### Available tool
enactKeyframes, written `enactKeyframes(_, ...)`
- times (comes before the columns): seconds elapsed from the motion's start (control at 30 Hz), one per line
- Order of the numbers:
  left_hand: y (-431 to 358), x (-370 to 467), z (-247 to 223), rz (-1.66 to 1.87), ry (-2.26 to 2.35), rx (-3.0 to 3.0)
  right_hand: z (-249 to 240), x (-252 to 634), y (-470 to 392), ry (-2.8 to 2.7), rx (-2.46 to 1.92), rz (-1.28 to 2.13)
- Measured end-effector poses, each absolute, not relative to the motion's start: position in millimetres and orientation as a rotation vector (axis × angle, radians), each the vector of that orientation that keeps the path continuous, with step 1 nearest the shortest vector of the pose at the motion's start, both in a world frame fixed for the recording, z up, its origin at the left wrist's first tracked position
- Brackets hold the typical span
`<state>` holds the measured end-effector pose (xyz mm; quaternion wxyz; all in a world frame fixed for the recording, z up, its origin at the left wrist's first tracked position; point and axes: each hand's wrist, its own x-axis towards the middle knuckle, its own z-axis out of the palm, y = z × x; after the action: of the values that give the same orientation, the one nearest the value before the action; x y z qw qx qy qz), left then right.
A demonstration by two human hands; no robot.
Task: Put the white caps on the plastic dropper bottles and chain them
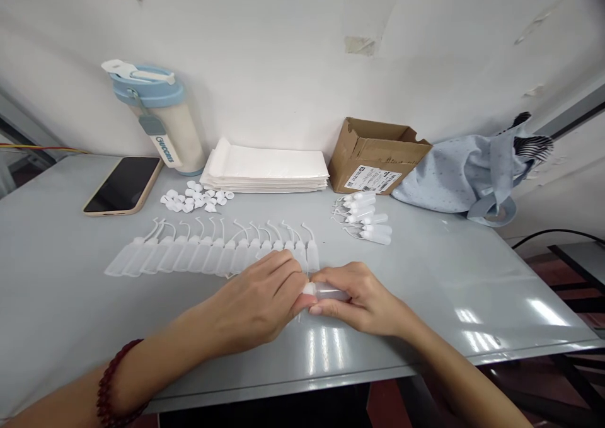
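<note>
My right hand (362, 295) is closed round a small translucent squeeze bottle (328, 291), which lies sideways between my two hands. At its left end sits a white cap (309, 289), pinched between the fingers of my left hand (265, 295). A thin tube shows just below my left fingers; most of that end is hidden. Beyond my hands runs a row of several flat-lying bottles with curved thin tubes (203, 251), their tubes pointing to the wall. More capped bottles (362, 215) lie in a loose cluster at the right.
Behind the row are a pile of small white caps (196, 196), a stack of white envelopes (267, 169) and an open cardboard box (373, 157). A phone (123, 185) and tumbler (165, 119) stand left; a blue cloth bag (458, 173) lies right. The grey table's (227, 381) front edge is near me.
</note>
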<state>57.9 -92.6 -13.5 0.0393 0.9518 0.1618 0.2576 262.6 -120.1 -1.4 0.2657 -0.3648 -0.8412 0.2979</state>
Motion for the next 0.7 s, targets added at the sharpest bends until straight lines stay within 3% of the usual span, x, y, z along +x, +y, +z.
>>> enactKeyframes(0.17,-88.3,58.8,-14.4,0.790,0.528,3.017,-2.5,264.9,-116.0,-2.284,-1.066,0.874)
enactKeyframes(0.3,-68.2,46.0,-11.9,0.721,0.645,2.943,-7.4,277.9,-106.0,-2.305,-1.256,0.612)
enactKeyframes(0.47,-20.9,2.2,-14.7,0.595,1.193,2.976,-12.3,311.0,-84.7,-2.179,-1.475,0.122)
enactKeyframes(0.7,13.8,-44.5,-22.4,0.240,1.717,3.012,-10.6,339.4,-72.2,-2.075,-1.778,0.048)
